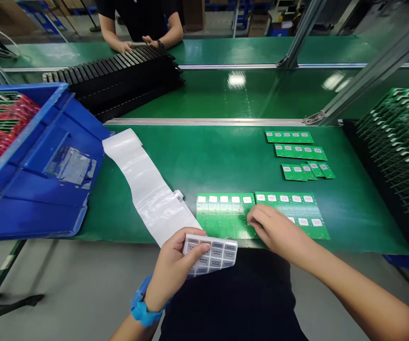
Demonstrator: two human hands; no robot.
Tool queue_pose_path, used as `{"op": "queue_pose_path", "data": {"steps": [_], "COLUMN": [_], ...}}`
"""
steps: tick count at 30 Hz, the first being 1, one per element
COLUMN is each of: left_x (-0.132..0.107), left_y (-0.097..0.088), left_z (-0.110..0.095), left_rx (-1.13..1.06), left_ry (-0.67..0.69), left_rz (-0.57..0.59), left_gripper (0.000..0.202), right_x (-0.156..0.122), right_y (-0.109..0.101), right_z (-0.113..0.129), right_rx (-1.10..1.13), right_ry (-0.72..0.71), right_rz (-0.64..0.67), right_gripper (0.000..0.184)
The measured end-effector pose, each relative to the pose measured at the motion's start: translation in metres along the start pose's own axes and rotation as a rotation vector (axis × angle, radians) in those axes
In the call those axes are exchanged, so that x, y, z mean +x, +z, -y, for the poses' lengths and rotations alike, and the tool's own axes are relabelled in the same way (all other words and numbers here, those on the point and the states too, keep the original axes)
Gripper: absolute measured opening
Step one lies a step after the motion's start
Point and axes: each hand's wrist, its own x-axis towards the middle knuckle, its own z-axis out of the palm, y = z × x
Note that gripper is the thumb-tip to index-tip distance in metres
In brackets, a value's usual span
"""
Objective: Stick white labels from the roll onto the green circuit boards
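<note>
Where the circuit panel (224, 220) is ending rightward, the right hand (272, 230) is pinching, contents unclear. Nearside of it, the left hand (174, 262) is gripping labels (218, 255).

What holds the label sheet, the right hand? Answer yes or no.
No, the left hand grips the label sheet, with the right hand over green boards.

Blue wristband (143, 305), dark clothing (225, 300), bare forearms (348, 277)

Circuit boards (222, 222) lie on a bench (204, 158) between a backing strip (150, 184), left, and a rack (382, 182), right; a bin (30, 189) sits farthest left.
</note>
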Motion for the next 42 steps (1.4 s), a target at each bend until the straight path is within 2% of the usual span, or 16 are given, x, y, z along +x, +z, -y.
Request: {"op": "queue_pose_path", "data": {"steps": [2, 4, 7, 9, 10, 13, 16, 19, 20, 24, 29, 33, 34, 36, 38, 42], "left_x": [0.001, 0.001, 0.0, 0.0, 0.0, 0.001, 0.001, 0.002, 0.002, 0.003, 0.003, 0.001, 0.001, 0.0, 0.0, -0.001], "left_y": [0.002, 0.005, 0.009, 0.009, 0.009, 0.008, 0.007, 0.006, 0.006, 0.007, 0.009, 0.011, 0.011, 0.008, 0.002, -0.016], "left_z": [0.001, 0.001, 0.002, 0.003, 0.004, 0.006, 0.007, 0.006, 0.006, 0.004, 0.003, 0.002, 0.002, 0.002, 0.0, -0.005], "left_rx": [0.004, 0.008, 0.058, 0.096, 0.109, 0.135, 0.162, 0.169, 0.171, 0.199, 0.268, 0.294, 0.293, 0.275, 0.241, 0.195], "left_ry": [0.02, 0.044, 0.13, 0.231, 0.281, 0.375, 0.366, 0.351, 0.357, 0.358, 0.336, 0.319, 0.301, 0.271, 0.258, 0.234], "left_rz": [0.017, 0.03, 0.028, 0.022, 0.02, -0.001, -0.054, -0.072, -0.073, -0.075, -0.098, -0.131, -0.151, -0.185, -0.198, -0.185], "left_gripper": [0.024, 0.024, 0.022, 0.019, 0.017, 0.01, 0.013, 0.013, 0.012, 0.014, 0.017, 0.019, 0.019, 0.02, 0.02, 0.019], "right_x": [-0.004, -0.005, 0.001, 0.006, 0.008, 0.011, 0.009, 0.008, 0.008, 0.008, 0.005, 0.005, 0.007, 0.012, 0.018, 0.024], "right_y": [0.002, 0.001, 0.001, 0.003, 0.005, 0.011, 0.012, 0.008, 0.007, 0.008, 0.017, 0.011, 0.008, 0.0, -0.005, -0.004], "right_z": [0.007, 0.018, 0.039, 0.05, 0.054, 0.058, 0.056, 0.054, 0.053, 0.051, 0.053, 0.051, 0.048, 0.039, 0.028, 0.011], "right_rx": [-0.018, 0.096, 0.379, 0.48, 0.499, 0.5, 0.5, 0.533, 0.538, 0.518, 0.497, 0.492, 0.495, 0.484, 0.426, 0.239], "right_ry": [-0.001, 0.0, -0.038, -0.02, -0.006, -0.015, -0.027, 0.028, 0.027, -0.028, -0.062, -0.143, -0.115, 0.034, 0.185, 0.215], "right_rz": [-0.14, -0.202, -0.032, 0.054, 0.062, 0.046, 0.078, 0.118, 0.118, 0.045, -0.08, -0.146, -0.166, -0.175, -0.122, 0.072], "right_gripper": [0.01, 0.007, 0.021, 0.011, 0.005, 0.014, 0.018, 0.039, 0.039, 0.008, 0.007, 0.012, 0.012, 0.013, 0.018, 0.023]}}
